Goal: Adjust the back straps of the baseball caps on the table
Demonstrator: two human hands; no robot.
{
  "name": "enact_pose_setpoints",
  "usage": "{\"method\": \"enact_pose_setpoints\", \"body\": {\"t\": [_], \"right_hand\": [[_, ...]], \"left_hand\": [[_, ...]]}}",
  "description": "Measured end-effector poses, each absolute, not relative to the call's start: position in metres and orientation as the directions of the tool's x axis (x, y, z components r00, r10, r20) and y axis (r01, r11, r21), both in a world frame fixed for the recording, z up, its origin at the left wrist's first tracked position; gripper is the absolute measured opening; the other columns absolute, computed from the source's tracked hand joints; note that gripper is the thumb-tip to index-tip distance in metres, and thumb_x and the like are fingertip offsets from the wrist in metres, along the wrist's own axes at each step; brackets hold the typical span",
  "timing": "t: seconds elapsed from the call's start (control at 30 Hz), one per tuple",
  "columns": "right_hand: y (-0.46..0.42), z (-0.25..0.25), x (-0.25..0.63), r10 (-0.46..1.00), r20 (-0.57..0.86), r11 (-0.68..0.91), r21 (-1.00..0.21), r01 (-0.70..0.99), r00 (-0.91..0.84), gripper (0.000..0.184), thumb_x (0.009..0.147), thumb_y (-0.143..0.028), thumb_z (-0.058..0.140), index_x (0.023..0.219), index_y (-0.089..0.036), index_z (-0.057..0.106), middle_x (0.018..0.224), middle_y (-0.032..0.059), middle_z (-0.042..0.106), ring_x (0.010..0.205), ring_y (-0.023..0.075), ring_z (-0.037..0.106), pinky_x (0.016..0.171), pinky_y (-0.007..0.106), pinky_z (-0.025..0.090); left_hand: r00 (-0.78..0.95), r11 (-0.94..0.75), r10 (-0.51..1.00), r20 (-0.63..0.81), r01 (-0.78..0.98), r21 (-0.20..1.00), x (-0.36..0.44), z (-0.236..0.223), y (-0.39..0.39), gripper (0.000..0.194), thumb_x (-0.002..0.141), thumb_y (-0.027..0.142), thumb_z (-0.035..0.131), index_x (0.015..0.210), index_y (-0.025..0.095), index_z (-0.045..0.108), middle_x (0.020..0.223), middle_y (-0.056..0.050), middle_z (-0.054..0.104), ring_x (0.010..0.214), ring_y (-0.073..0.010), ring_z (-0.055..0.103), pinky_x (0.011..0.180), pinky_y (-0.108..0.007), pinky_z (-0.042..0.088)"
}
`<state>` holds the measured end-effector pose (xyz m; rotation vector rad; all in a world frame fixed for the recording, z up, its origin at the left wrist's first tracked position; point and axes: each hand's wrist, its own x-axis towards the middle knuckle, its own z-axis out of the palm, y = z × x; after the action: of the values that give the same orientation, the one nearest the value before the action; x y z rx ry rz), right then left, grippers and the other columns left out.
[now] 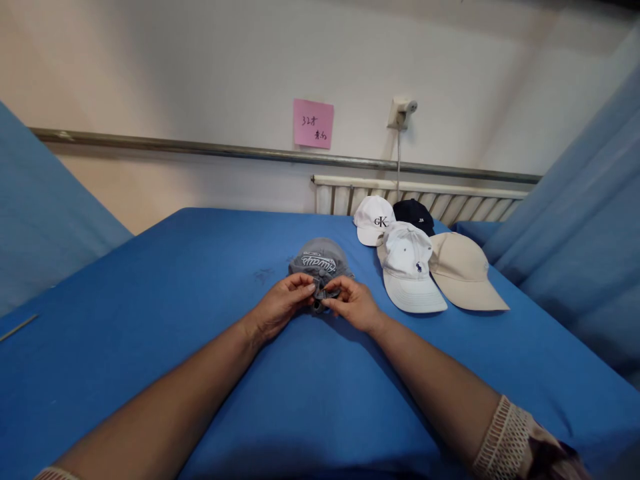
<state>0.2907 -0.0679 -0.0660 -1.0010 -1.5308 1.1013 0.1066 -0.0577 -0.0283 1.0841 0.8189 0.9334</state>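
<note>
A grey cap with white lettering lies on the blue-covered table, its back towards me. My left hand and my right hand meet at the cap's rear strap. Both pinch the strap with fingers closed, the left from the left side, the right from the right. The strap's ends are mostly hidden under my fingertips.
To the right lie several more caps: a white one with a logo, a dark one, a pale one with a small emblem and a beige one. Behind are a radiator, a pink note and blue curtains.
</note>
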Motion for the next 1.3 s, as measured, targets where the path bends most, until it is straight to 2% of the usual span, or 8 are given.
{"method": "enact_pose_setpoints", "body": {"t": [0.27, 0.4, 0.53, 0.67, 0.8, 0.97, 1.13, 1.3], "right_hand": [[-0.071, -0.063, 0.289, 0.945, 0.289, 0.314, -0.933, 0.178, -0.156, 0.022, 0.075, -0.027, 0.072, 0.094, -0.019, 0.063, 0.053, -0.0070, 0.057, 0.045, 0.0093, 0.053, 0.047, 0.021, 0.041], [-0.071, -0.063, 0.291, 0.928, 0.339, 0.366, -0.908, 0.205, -0.157, 0.022, 0.076, -0.026, 0.071, 0.096, -0.019, 0.063, 0.063, -0.0045, 0.062, 0.048, 0.0084, 0.052, 0.047, 0.020, 0.041], [-0.071, -0.065, 0.292, 0.913, 0.366, 0.404, -0.871, 0.279, -0.178, 0.021, 0.078, -0.026, 0.070, 0.098, -0.020, 0.064, 0.058, -0.0059, 0.057, 0.048, 0.0088, 0.050, 0.049, 0.021, 0.040], [-0.073, -0.061, 0.293, 0.895, 0.398, 0.445, -0.807, 0.387, -0.200, 0.021, 0.079, -0.024, 0.069, 0.100, -0.020, 0.065, 0.070, -0.0023, 0.064, 0.055, 0.0104, 0.055, 0.054, 0.022, 0.042], [-0.074, -0.057, 0.292, 0.891, 0.393, 0.455, -0.757, 0.469, -0.229, 0.021, 0.081, -0.023, 0.068, 0.101, -0.020, 0.064, 0.076, 0.0000, 0.068, 0.063, 0.0131, 0.060, 0.059, 0.024, 0.044], [-0.077, -0.055, 0.292, 0.877, 0.404, 0.479, -0.709, 0.518, -0.259, 0.021, 0.083, -0.022, 0.066, 0.104, -0.021, 0.062, 0.085, 0.0021, 0.071, 0.070, 0.0154, 0.064, 0.064, 0.026, 0.046], [-0.079, -0.053, 0.291, 0.839, 0.449, 0.540, -0.622, 0.567, -0.306, 0.021, 0.085, -0.021, 0.065, 0.106, -0.020, 0.062, 0.093, 0.0048, 0.071, 0.073, 0.0164, 0.064, 0.067, 0.028, 0.046], [-0.079, -0.050, 0.292, 0.860, 0.427, 0.508, -0.663, 0.549, -0.280, 0.020, 0.085, -0.022, 0.065, 0.104, -0.022, 0.062, 0.085, 0.0013, 0.070, 0.071, 0.0153, 0.064, 0.065, 0.027, 0.046]], "left_hand": [[0.305, 0.148, 0.948, -0.096, -0.152, 0.977, 0.115, -0.024, -0.063, 0.022, 0.068, 0.030, 0.078, 0.079, 0.017, 0.064, 0.072, 0.001, 0.062, 0.063, -0.0115, 0.055, 0.063, -0.025, 0.043], [0.319, 0.107, 0.944, -0.085, -0.054, 0.993, 0.114, -0.023, -0.064, 0.022, 0.071, 0.033, 0.076, 0.074, 0.016, 0.063, 0.073, 0.000, 0.061, 0.064, -0.0113, 0.053, 0.062, -0.025, 0.041], [0.312, 0.049, 0.948, -0.058, 0.038, 0.998, 0.113, -0.022, -0.064, 0.022, 0.071, 0.034, 0.074, 0.070, 0.015, 0.063, 0.071, -0.002, 0.062, 0.063, -0.0114, 0.052, 0.062, -0.025, 0.040], [0.274, -0.004, 0.961, -0.030, 0.124, 0.992, 0.114, -0.021, -0.063, 0.023, 0.069, 0.033, 0.075, 0.065, 0.015, 0.062, 0.065, -0.001, 0.060, 0.059, -0.0113, 0.049, 0.059, -0.026, 0.038], [0.239, -0.061, 0.971, 0.017, 0.176, 0.982, 0.117, -0.021, -0.063, 0.020, 0.066, 0.030, 0.074, 0.062, 0.015, 0.063, 0.068, -0.003, 0.063, 0.060, -0.0123, 0.052, 0.059, -0.026, 0.040], [0.225, -0.147, 0.969, 0.100, 0.204, 0.968, 0.119, -0.022, -0.063, 0.019, 0.066, 0.029, 0.073, 0.058, 0.016, 0.062, 0.073, -0.004, 0.066, 0.066, -0.0148, 0.056, 0.063, -0.027, 0.043], [0.268, -0.159, 0.958, 0.099, 0.211, 0.964, 0.119, -0.021, -0.064, 0.019, 0.067, 0.028, 0.073, 0.058, 0.016, 0.062, 0.073, -0.005, 0.066, 0.071, -0.0163, 0.057, 0.067, -0.028, 0.044], [0.312, -0.082, 0.949, 0.044, 0.111, 0.990, 0.114, -0.019, -0.066, 0.020, 0.070, 0.034, 0.075, 0.072, 0.015, 0.068, 0.072, -0.004, 0.065, 0.068, -0.0149, 0.055, 0.066, -0.028, 0.044]]}}
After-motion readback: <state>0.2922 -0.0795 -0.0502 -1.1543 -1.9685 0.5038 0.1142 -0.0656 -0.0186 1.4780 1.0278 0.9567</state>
